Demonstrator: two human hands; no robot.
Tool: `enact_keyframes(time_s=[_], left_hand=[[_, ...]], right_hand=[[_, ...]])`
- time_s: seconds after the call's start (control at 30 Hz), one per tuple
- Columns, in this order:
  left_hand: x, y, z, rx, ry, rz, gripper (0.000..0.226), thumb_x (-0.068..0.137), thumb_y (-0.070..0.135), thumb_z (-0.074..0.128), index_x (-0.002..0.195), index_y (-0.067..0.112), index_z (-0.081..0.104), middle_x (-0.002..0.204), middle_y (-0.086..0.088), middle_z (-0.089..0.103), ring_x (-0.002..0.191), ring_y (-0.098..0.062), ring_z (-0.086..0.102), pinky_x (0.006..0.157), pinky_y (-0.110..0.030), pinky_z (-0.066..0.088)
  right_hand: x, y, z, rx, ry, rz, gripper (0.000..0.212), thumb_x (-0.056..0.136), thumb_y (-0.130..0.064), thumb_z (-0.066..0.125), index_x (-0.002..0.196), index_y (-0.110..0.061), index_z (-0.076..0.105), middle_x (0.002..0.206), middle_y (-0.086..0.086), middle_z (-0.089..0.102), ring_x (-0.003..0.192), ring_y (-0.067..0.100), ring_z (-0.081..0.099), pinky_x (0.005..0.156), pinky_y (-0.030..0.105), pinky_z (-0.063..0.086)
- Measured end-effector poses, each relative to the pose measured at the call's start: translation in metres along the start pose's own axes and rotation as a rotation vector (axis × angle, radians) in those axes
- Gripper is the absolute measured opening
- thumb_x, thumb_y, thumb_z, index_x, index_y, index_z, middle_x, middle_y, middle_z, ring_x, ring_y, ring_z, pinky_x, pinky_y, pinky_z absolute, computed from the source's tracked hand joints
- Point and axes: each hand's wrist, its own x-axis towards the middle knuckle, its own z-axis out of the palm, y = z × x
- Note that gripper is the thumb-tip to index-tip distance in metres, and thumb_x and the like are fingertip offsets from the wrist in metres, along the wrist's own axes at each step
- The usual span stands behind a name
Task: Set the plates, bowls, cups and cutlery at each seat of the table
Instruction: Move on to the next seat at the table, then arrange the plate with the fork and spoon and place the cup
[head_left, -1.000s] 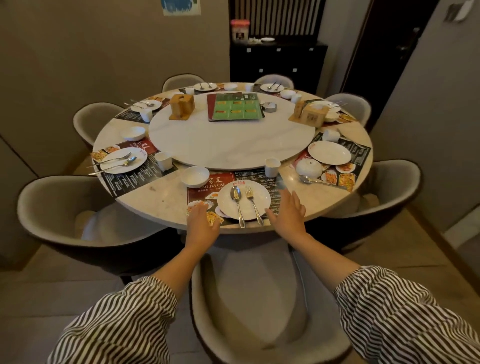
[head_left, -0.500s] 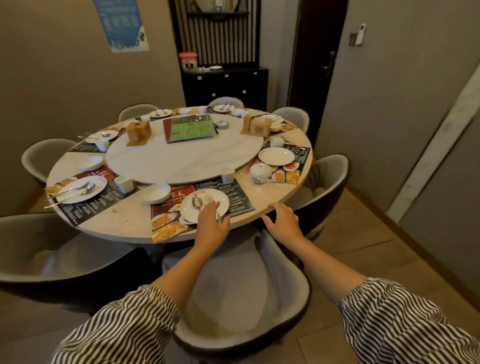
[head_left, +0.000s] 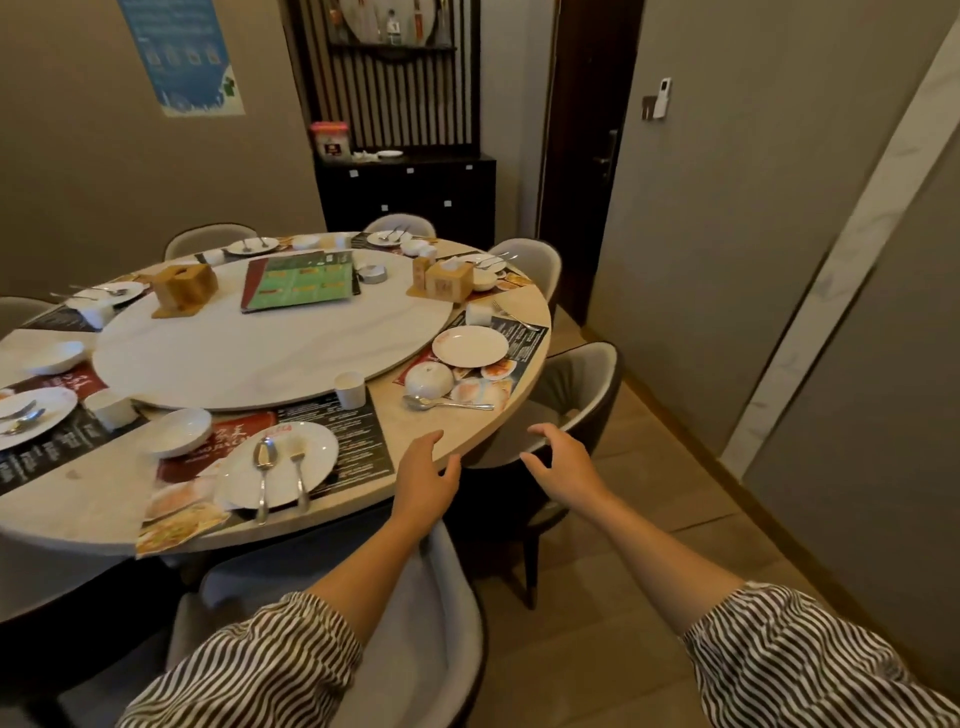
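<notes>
The round table (head_left: 457, 434) carries paper placemats with white settings. At the near seat a plate (head_left: 278, 462) holds a spoon (head_left: 263, 470) and a fork (head_left: 298, 475), with a bowl (head_left: 179, 430) to its left and a cup (head_left: 350, 388) behind. At the right seat lie an empty plate (head_left: 470, 345), an upturned bowl (head_left: 429, 379), a spoon (head_left: 447, 403), a cup (head_left: 478, 313) and a fork (head_left: 514, 315). My left hand (head_left: 426, 478) is empty at the table's edge. My right hand (head_left: 563, 460) hovers empty beyond the edge, fingers loosely curled.
A turntable (head_left: 260, 348) in the middle bears a green menu (head_left: 301, 280) and two wooden tissue boxes (head_left: 184, 286). Grey chairs ring the table; one (head_left: 582, 384) stands at the right seat, another (head_left: 436, 623) below my arms. A dark cabinet (head_left: 410, 192) and a door (head_left: 587, 156) stand behind.
Both hands have left the near plate and moved right along the table's edge. My view has swung right, towards the right seat.
</notes>
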Motion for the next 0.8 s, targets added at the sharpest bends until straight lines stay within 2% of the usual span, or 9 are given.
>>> enact_keyframes(time_s=[0.2, 0.3, 0.47, 0.6, 0.8], left_hand=[[0.025, 0.032, 0.069, -0.125, 0.060, -0.160, 0.049, 0.092, 0.023, 0.059, 0.138, 0.009, 0.047, 0.139, -0.008, 0.052, 0.127, -0.021, 0.049, 0.106, -0.036, 0.042], [0.033, 0.039, 0.093, -0.157, 0.071, -0.202, 0.046, 0.092, 0.021, 0.059, 0.135, 0.008, 0.049, 0.135, -0.008, 0.054, 0.124, -0.021, 0.051, 0.099, -0.031, 0.044], [0.057, 0.039, 0.116, -0.177, 0.106, -0.271, 0.041, 0.092, 0.021, 0.059, 0.131, 0.009, 0.052, 0.130, -0.007, 0.058, 0.120, -0.020, 0.055, 0.095, -0.031, 0.046], [0.091, 0.027, 0.132, -0.182, 0.129, -0.339, 0.041, 0.092, 0.020, 0.059, 0.131, 0.008, 0.053, 0.129, -0.008, 0.060, 0.118, -0.021, 0.056, 0.099, -0.034, 0.048], [0.145, 0.010, 0.154, -0.189, 0.151, -0.436, 0.036, 0.092, 0.019, 0.059, 0.126, 0.006, 0.056, 0.124, -0.011, 0.063, 0.110, -0.021, 0.060, 0.086, -0.026, 0.047]], right_hand=[[0.044, 0.047, -0.048, 0.025, -0.106, -0.055, 0.045, 0.094, -0.030, 0.057, 0.135, -0.017, 0.046, 0.139, 0.001, 0.050, 0.124, 0.019, 0.051, 0.096, 0.029, 0.043], [0.064, 0.065, -0.059, 0.050, -0.118, -0.073, 0.043, 0.094, -0.029, 0.058, 0.134, -0.016, 0.048, 0.136, 0.001, 0.053, 0.121, 0.017, 0.053, 0.092, 0.025, 0.043], [0.098, 0.089, -0.053, 0.114, -0.220, -0.066, 0.037, 0.092, -0.029, 0.061, 0.127, -0.018, 0.053, 0.128, 0.003, 0.058, 0.109, 0.013, 0.057, 0.084, 0.022, 0.045], [0.133, 0.102, -0.039, 0.147, -0.272, -0.066, 0.038, 0.091, -0.028, 0.062, 0.127, -0.018, 0.054, 0.124, 0.002, 0.058, 0.109, 0.013, 0.057, 0.087, 0.024, 0.047], [0.196, 0.108, -0.024, 0.164, -0.364, -0.055, 0.037, 0.090, -0.030, 0.063, 0.124, -0.018, 0.055, 0.114, -0.002, 0.062, 0.102, 0.011, 0.058, 0.084, 0.024, 0.048]])
